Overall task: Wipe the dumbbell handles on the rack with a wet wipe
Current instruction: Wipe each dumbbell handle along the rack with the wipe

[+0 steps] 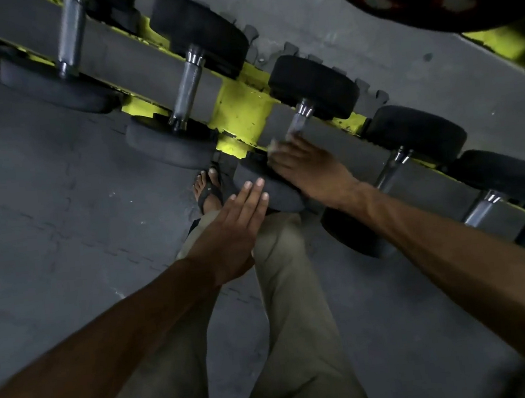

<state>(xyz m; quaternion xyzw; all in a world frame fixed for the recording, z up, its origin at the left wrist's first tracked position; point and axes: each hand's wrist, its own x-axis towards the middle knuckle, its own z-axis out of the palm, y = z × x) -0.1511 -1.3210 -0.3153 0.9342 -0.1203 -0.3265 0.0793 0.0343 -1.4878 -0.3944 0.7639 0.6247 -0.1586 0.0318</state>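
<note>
Wiping with my right hand (310,171) curled over the wet wipe (276,145), I think, on the handle (300,120) running away uprack; left hand (237,221) flat, fingers straight, beside it.

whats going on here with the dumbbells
A person stands at a yellow rack of dumbbells. Their right hand is on one dumbbell's handle, apparently with a pale wipe under the fingers. The left hand hovers open by that dumbbell's near end.
</note>
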